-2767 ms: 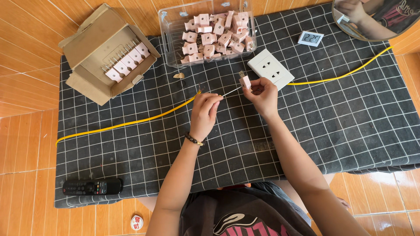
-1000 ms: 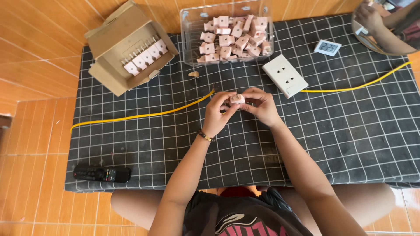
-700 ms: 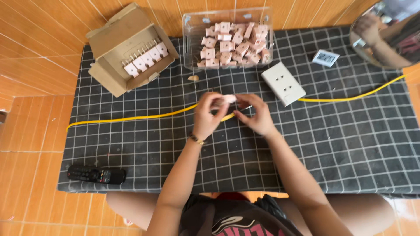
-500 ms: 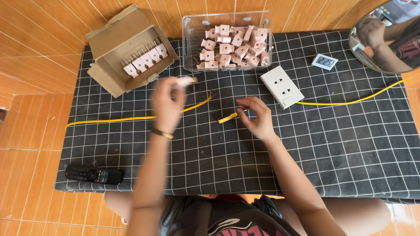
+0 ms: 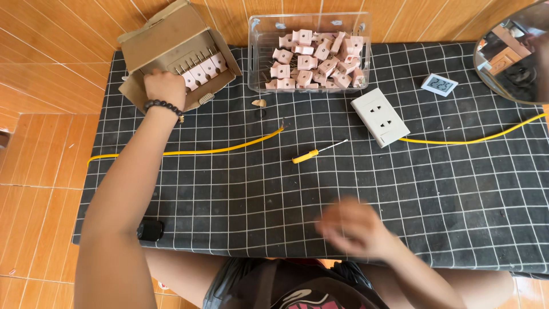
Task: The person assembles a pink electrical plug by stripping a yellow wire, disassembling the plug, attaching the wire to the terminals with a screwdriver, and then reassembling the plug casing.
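1. The left hand (image 5: 164, 88) sits at 10 o'clock, at the open cardboard box (image 5: 171, 46), fingers curled over the row of pink plugs (image 5: 203, 70) inside; whether it grips one cannot be told.
2. The right hand (image 5: 351, 227) hovers at 6 o'clock near the mat's edge, blurred, loosely open, holding nothing visible.
3. The yellow screwdriver (image 5: 306, 155) lies free at centre on the black grid mat (image 5: 457, 189).
4. The clear bin of pink plugs (image 5: 309, 54) stands at 12 o'clock; the white socket (image 5: 380, 116) lies at 1 o'clock.
5. A yellow cable (image 5: 223, 149) lies at 9 o'clock.
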